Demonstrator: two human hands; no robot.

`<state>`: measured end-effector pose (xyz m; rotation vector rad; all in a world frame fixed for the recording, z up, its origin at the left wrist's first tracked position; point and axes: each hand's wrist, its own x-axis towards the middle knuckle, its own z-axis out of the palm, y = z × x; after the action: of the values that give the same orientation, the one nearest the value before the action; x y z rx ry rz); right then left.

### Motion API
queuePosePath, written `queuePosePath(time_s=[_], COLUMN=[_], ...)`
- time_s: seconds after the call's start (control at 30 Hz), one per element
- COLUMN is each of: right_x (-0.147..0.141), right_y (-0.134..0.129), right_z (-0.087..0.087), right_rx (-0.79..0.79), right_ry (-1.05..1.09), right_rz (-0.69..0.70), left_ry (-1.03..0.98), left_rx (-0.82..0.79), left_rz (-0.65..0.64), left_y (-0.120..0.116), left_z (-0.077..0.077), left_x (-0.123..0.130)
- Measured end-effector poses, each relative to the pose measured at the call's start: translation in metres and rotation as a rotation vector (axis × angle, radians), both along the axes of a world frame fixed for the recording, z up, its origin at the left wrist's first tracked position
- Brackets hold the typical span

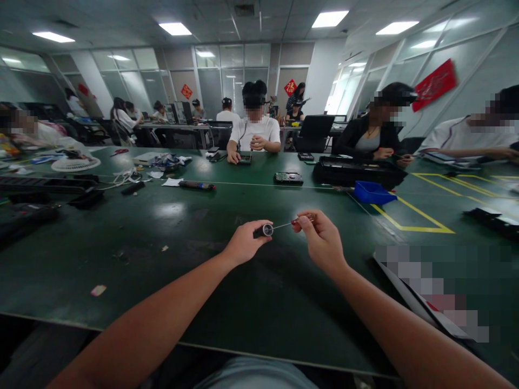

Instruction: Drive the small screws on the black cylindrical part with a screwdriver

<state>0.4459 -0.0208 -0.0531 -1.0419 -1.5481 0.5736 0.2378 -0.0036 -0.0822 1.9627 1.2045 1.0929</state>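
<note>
Above the green tabletop, my left hand (244, 243) is closed around a dark cylindrical part (266, 230) with a pale round rim facing me. Some inner detail shows within that rim but is too small to make out. In the fingers of my right hand (323, 241) is a thin screwdriver (283, 225) with a reddish handle. Its slim metal shaft points left, and the tip reaches the round end of the cylinder; whether it touches something inside I cannot tell.
Across the table (194, 319) lie a hard drive (288, 178), a blue tray (373, 193), a long black casing (359, 172) and a dark marker-like tool (197, 185). A white fan grille (75, 163) and cables sit left. Co-workers sit opposite, one person (254, 129) straight ahead.
</note>
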Motion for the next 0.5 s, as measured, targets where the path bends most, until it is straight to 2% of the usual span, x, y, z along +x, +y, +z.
queuePosePath(time_s=[0.33, 0.5], right_x=[0.0004, 0.0023], right_y=[0.0013, -0.0024], right_z=[-0.0015, 0.0043], right_rx=[-0.04, -0.014], right_ry=[-0.049, -0.238], right_rz=[-0.017, -0.06], left_ry=[0.048, 0.063], left_rx=[0.017, 0.042], left_rz=[-0.001, 0.0], left_y=[-0.0008, 0.0008], left_z=[-0.0012, -0.0023], left_x=[0.0007, -0.0015])
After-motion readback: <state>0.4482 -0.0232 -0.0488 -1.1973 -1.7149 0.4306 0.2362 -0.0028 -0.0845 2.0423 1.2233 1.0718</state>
